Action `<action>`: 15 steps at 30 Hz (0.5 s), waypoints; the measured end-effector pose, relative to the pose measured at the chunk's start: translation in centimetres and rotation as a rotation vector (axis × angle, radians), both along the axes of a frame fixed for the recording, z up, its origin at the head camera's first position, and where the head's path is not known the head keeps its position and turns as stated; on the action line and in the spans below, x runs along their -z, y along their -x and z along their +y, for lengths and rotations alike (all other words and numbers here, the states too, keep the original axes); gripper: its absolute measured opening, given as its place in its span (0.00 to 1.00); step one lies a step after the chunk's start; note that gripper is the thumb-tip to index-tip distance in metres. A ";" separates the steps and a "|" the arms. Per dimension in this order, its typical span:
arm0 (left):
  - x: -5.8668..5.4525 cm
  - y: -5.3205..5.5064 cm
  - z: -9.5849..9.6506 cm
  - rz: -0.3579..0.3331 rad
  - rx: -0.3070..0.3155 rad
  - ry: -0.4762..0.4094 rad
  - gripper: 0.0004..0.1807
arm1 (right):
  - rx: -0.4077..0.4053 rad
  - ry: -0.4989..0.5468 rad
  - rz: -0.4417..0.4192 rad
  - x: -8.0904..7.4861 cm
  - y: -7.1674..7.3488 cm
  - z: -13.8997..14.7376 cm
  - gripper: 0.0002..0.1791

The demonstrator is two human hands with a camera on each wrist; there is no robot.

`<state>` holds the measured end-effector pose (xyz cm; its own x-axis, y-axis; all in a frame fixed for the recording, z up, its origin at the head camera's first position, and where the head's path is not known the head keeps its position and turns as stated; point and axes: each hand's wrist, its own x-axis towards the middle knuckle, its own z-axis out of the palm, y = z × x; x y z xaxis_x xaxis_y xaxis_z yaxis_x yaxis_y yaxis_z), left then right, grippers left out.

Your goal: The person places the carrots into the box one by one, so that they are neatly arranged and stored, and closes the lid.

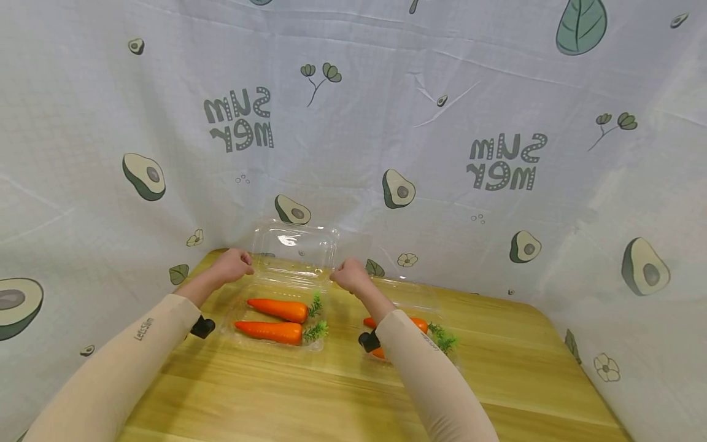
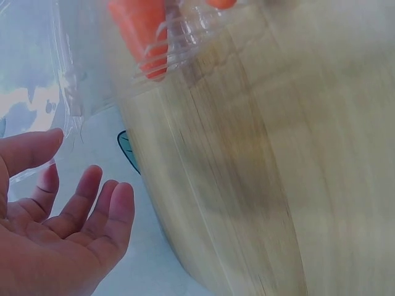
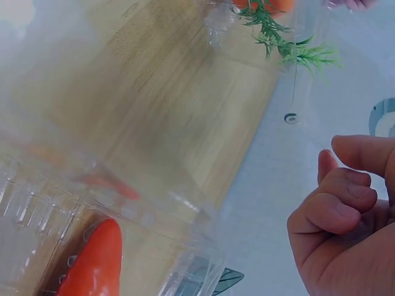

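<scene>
A clear plastic clamshell box (image 1: 317, 345) holds two orange carrots, an upper carrot (image 1: 278, 309) and a lower carrot (image 1: 270, 332), both with green tops to the right. Its lid (image 1: 295, 245) stands raised at the back. My left hand (image 1: 233, 265) pinches the lid's left edge between thumb and index finger; its other fingers curve loosely in the left wrist view. At the opposite edge, my right hand (image 1: 351, 275) pinches the lid with its thumb meeting the index finger, the remaining fingers curled in the right wrist view.
A second clear box with its lid (image 1: 405, 293) laid back stands to the right, partly hidden by my right forearm. Orange carrots with green tops (image 1: 443, 337) lie in it. The wooden table (image 1: 287, 393) meets a printed white curtain (image 1: 353, 141) at the back and sides.
</scene>
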<state>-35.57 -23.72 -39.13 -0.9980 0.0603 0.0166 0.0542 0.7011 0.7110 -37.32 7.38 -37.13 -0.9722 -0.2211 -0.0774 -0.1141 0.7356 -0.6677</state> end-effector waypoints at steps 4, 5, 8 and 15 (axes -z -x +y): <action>-0.2 -0.2 0.1 -0.016 -0.004 0.000 0.07 | -0.007 0.011 0.009 0.1 -0.1 0.1 0.30; -0.2 -0.3 0.1 -0.020 -0.006 -0.002 0.07 | -0.010 0.013 0.011 0.1 -0.1 0.1 0.31; -0.3 -0.4 0.1 -0.025 -0.007 -0.003 0.07 | -0.017 0.011 0.013 0.0 -0.1 0.1 0.30; -0.4 -0.6 0.1 -0.009 0.004 -0.022 0.07 | -0.018 0.015 0.029 -0.2 -0.2 0.2 0.30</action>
<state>-34.97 -23.67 -38.77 -0.9979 0.0637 0.0085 0.0499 0.6852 0.7266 -37.08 7.60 -36.90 -0.9697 -0.2398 -0.0462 -0.1466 0.7230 -0.6751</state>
